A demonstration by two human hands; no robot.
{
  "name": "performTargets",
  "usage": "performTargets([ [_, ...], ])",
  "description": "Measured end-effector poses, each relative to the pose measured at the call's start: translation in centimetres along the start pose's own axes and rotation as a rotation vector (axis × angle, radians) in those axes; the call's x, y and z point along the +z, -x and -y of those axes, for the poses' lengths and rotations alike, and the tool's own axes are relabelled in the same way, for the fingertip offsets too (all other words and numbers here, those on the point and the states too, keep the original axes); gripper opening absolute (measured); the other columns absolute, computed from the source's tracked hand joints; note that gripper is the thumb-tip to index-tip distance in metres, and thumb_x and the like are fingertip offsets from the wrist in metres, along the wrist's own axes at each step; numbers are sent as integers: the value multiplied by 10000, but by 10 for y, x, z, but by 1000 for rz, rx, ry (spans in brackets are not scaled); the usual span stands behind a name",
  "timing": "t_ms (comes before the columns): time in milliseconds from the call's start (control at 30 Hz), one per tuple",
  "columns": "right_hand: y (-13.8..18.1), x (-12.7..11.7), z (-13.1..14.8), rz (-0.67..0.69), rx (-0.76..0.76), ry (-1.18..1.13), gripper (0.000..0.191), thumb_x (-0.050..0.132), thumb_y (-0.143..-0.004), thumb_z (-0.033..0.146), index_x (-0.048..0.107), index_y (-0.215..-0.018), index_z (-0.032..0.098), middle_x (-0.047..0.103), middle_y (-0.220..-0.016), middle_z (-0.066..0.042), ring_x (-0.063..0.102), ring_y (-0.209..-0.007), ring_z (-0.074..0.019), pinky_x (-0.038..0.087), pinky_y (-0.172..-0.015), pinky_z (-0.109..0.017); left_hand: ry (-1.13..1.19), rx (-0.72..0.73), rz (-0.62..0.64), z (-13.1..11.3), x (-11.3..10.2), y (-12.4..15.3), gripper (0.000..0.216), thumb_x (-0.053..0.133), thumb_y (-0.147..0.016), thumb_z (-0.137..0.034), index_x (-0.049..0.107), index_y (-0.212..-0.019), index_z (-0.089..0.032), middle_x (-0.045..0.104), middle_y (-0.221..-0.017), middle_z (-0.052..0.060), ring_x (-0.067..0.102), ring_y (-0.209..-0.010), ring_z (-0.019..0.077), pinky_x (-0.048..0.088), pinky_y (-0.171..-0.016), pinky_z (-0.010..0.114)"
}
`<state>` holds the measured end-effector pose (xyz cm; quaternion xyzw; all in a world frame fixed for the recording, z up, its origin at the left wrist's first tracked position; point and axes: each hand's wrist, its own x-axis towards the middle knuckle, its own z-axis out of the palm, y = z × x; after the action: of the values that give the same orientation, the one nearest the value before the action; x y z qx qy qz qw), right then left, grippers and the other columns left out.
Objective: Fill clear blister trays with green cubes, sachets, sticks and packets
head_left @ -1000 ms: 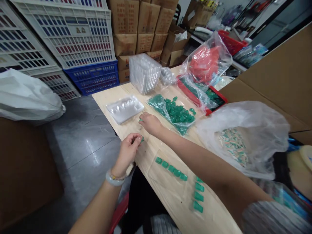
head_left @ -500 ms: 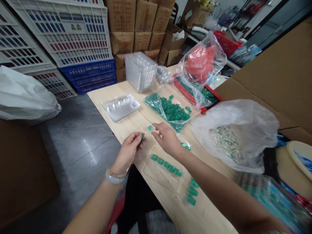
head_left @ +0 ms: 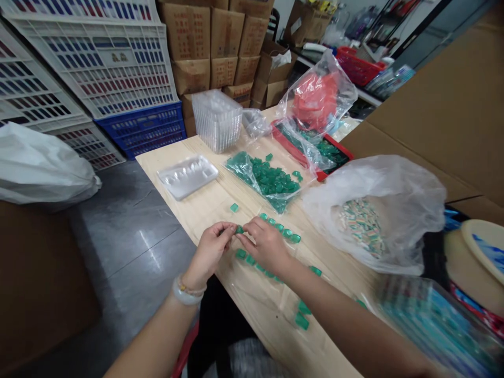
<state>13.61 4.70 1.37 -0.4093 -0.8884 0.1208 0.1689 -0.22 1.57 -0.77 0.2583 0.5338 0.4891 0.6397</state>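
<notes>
Just above the near side of the wooden table (head_left: 189,215), my left hand (head_left: 214,244) pinches a small translucent green plastic piece (head_left: 239,229). The thumb and fingers of my right hand (head_left: 265,245) close on the same piece from the other side. A single green piece (head_left: 234,207) lies loose beyond my hands. One row of green pieces (head_left: 279,227) runs beyond my right hand, and a second row (head_left: 250,260) is partly hidden under it. They seem to sit in a clear plastic tray whose edges are hard to make out. More green pieces (head_left: 302,321) lie near my right forearm.
A pile of green pieces (head_left: 271,178) spills from a clear bag. Nearby are a white blister tray (head_left: 187,176), stacked clear trays (head_left: 218,123), a red tray (head_left: 289,144) and a bag of small striped pieces (head_left: 362,226). Crates (head_left: 145,128) and cartons (head_left: 226,37) stand behind.
My right hand has come away from the loose green piece and moved toward me, meeting my left hand at the held piece. The farther row of green pieces shows more now.
</notes>
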Motion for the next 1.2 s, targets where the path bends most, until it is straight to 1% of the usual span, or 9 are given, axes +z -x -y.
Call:
performTargets([
  [167,1,1,4,-14,-22,-209,174,428,-817,201,536,-950,168,553,-868,-73,523,-813,-158,441,-704,-290,124,-150,150,-2,-4,5,311,613,-649,-419,489,-640,-135,395,-535,-46,332,-443,40,172,-391,170],
  [267,-3,6,3,-20,-18,-334,144,449,-804,184,539,-916,168,562,-833,-53,535,-759,-132,445,-677,-258,187,-175,166,-3,-8,5,288,622,-639,-390,486,-659,-136,387,-550,-49,332,-445,36,163,-383,164],
  [367,-17,17,-2,-48,94,-299,135,474,-793,203,542,-900,155,565,-819,-52,533,-718,-127,435,-665,-247,197,-27,-57,-6,-15,0,214,616,-617,-281,488,-736,-157,425,-583,-51,384,-480,44,254,-410,154],
  [433,-32,26,-5,-6,164,-199,163,461,-802,208,537,-935,152,565,-857,-63,533,-764,-137,423,-702,-255,179,101,-240,-6,-22,-6,218,572,-593,-190,495,-794,-163,493,-678,-28,454,-563,58,341,-481,161],
  [467,-41,30,-6,43,184,-139,170,453,-808,208,537,-944,151,564,-875,-69,532,-793,-144,415,-722,-258,161,133,-283,-5,-25,-9,241,541,-583,-161,502,-821,-157,517,-733,-11,480,-609,68,372,-521,171],
  [600,-61,37,-3,257,195,62,160,421,-831,208,549,-899,139,565,-897,-91,531,-842,-158,396,-732,-249,80,132,-217,2,-31,-16,309,486,-607,-147,504,-915,-136,526,-851,25,544,-740,100,447,-672,243],
  [800,-44,36,0,245,245,75,192,384,-852,218,528,-953,141,574,-926,-90,536,-860,-161,395,-729,-247,92,156,-154,8,-31,-17,307,525,-668,-192,433,-959,-157,526,-876,13,581,-800,108,443,-827,327],
  [1000,-44,40,-5,251,224,58,191,413,-841,214,525,-974,136,577,-942,-91,533,-897,-162,394,-748,-247,59,138,-125,8,-33,-21,306,542,-657,-173,447,-946,-138,546,-889,29,578,-779,99,434,-831,311],
  [1200,-52,39,-10,291,158,66,184,447,-812,197,533,-967,149,580,-941,-88,545,-850,-167,404,-723,-259,25,99,-112,5,-32,-23,295,535,-650,-162,454,-932,-134,559,-878,40,578,-749,103,448,-749,274],
])
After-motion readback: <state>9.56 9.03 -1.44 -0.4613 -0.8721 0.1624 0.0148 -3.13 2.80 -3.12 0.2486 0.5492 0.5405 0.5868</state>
